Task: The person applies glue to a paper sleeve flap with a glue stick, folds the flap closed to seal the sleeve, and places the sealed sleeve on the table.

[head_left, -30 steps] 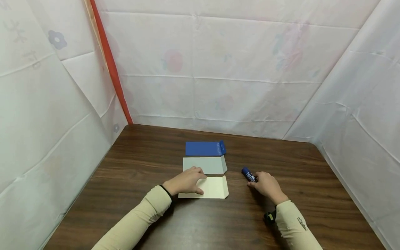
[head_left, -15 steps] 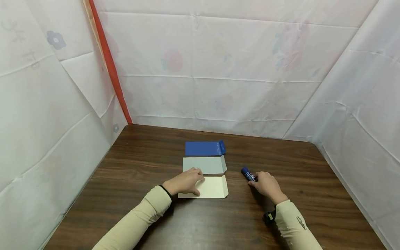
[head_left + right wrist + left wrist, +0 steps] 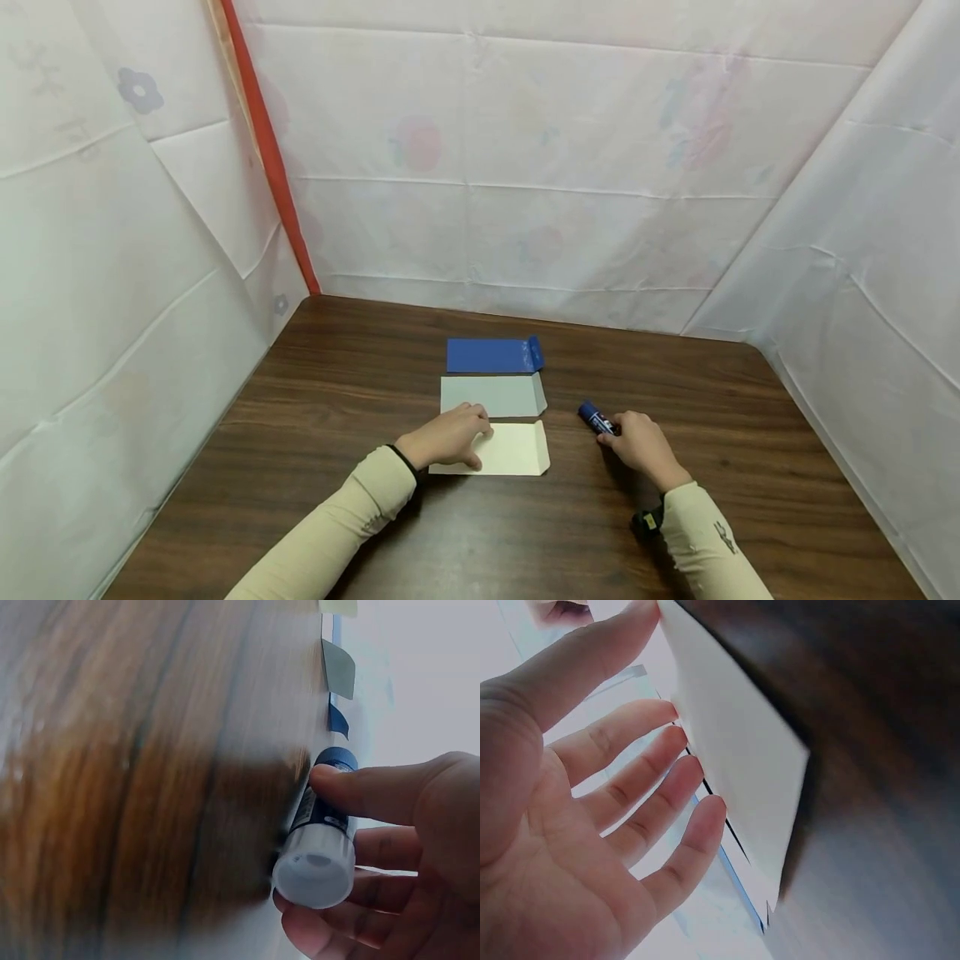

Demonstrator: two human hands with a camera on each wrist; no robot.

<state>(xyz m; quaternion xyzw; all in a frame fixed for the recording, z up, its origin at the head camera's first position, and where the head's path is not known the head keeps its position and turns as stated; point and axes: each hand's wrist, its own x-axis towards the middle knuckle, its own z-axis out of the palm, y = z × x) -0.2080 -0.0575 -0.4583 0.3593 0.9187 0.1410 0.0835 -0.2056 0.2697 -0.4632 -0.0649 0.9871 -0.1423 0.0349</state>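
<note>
Head view, from my remote post: left hand (image 3: 444, 439), fingers apart, rests on a cream envelope (image 3: 516, 450) at six o'clock; right hand (image 3: 639, 443) pinches a glue stick (image 3: 596, 417) past four. Left wrist: I'd press lightly, envelope flat. Right wrist: I'd pinch firmly.

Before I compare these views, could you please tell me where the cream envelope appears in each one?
Head: the cream envelope lies below centre, partly covered by the left hand.
Left wrist: the cream envelope runs large down the middle.
Right wrist: only part of the cream envelope shows at the top edge, right of centre.
Shared landmark: the dark wooden table, in all three.
</note>
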